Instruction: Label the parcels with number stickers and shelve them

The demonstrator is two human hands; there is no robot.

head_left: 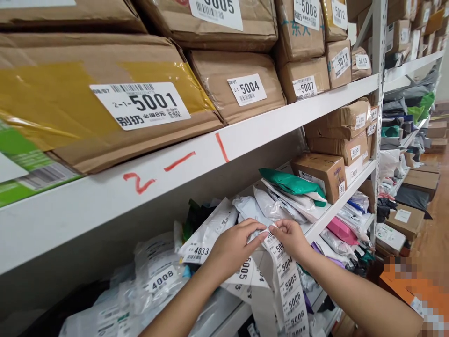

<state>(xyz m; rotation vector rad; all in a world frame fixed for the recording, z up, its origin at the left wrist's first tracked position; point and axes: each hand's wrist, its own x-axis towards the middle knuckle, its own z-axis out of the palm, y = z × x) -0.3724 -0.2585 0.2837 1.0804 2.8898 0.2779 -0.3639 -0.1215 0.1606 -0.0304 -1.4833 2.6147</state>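
My left hand (235,248) and my right hand (290,239) meet in front of the lower shelf, fingertips pinched together at the top end of a strip of printed number labels (291,285). The strip hangs down below my right hand and shows 5004, 5005, 5006 and 5008. Behind it, more of the label paper (257,274) hangs in a fold, with a sideways 5005 on it. My fingertips partly cover the topmost label. Close to my left hand lies a white parcel bag (210,234) labelled 4033.
Cardboard boxes such as 5001 (115,103) and 5004 (242,84) fill the upper shelf. Its white edge beam (196,164) bears a red handwritten 2-1. Below are a 4008 bag (161,276), a green bag (293,182) and a box (317,173). More shelving stands right.
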